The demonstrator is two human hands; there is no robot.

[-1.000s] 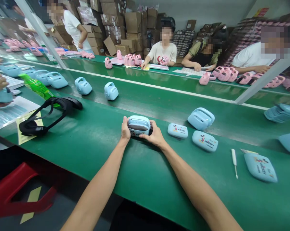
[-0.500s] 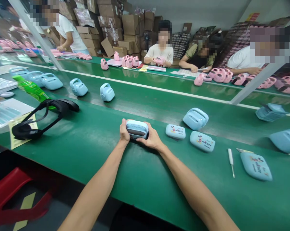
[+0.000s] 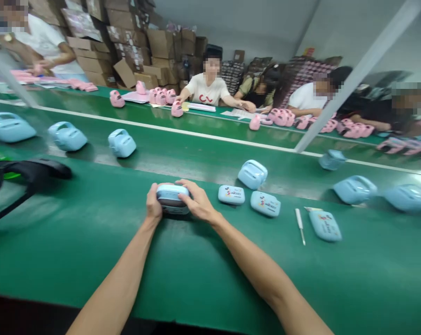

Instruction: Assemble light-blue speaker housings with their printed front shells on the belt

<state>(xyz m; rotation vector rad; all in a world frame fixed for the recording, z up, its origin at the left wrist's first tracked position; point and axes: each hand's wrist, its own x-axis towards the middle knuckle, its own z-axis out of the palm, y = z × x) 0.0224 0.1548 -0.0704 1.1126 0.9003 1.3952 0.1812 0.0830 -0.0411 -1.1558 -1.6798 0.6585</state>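
Cupping left hand (image 3: pixel 153 204): curled around the blue case (image 3: pixel 170 190) at its left end, well left of the white screwdriver (image 3: pixel 300 225); finger spread was hard to tell.
Blue case: sat between both hands; the step seemed a two-handed squeeze, and the next move probably called for steady pressure.
Right hand (image 3: pixel 198 203): left of the screwdriver, pinched the case's right end.
Printed panels (image 3: pixel 231 195): two lay left of the screwdriver, one just right.

Diffuse light, soft shadows, blurred edges
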